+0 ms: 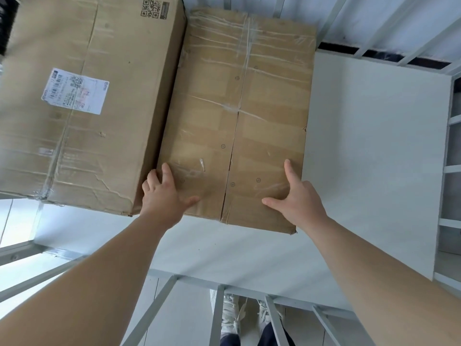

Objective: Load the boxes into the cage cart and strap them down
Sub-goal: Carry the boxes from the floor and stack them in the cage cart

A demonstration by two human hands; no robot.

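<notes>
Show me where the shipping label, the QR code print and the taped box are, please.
shipping label (pixel 74 91): head view, middle of the white sticker.
QR code print (pixel 150 8): head view, centre of the black square.
taped box (pixel 239 108): head view, top seam.

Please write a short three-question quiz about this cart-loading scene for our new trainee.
1. True or false: the box with the shipping label sits to the left of the taped box.
2. Which hands are on the taped box? A) left hand only B) right hand only C) both
3. Fill in: the boxes rest on the cart's white ____.

Key: 1 true; 2 C; 3 floor.
</notes>
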